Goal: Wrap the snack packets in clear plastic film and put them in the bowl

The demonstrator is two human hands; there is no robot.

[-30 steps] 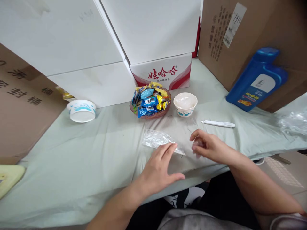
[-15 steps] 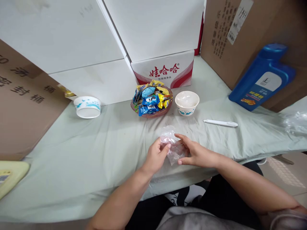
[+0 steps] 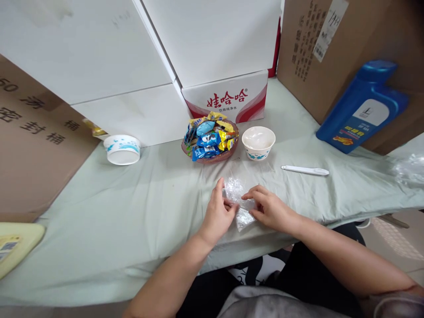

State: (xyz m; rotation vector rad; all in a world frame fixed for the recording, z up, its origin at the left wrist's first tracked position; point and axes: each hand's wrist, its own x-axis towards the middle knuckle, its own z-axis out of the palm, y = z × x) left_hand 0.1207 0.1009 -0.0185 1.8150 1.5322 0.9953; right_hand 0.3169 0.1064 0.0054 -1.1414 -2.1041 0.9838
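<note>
A crinkled clear plastic bag (image 3: 245,219) is between my two hands, just above the cloth near the table's front edge. My left hand (image 3: 218,216) grips its left side, thumb against the curled fingers, with the index finger stretched up along the film. On the other side my right hand (image 3: 273,211) has its fingers bent and its thumb on the bag's right edge. Beyond the hands stand a pink glass bowl (image 3: 212,158) heaped with wrapped snacks (image 3: 209,139) and a white paper bowl (image 3: 258,152) with a blue pattern.
A white box cutter (image 3: 304,170) lies to the right. A blue bottle (image 3: 361,108) leans by a brown carton (image 3: 308,53). Another paper bowl (image 3: 122,150) is at the left, near a pale yellow container (image 3: 20,243). White boxes (image 3: 228,97) line the back of the green cloth (image 3: 132,221).
My right hand's fingers have drawn in from a wide spread onto the bag's edge. My left index finger has straightened upward, and the bag has spread and shifted slightly.
</note>
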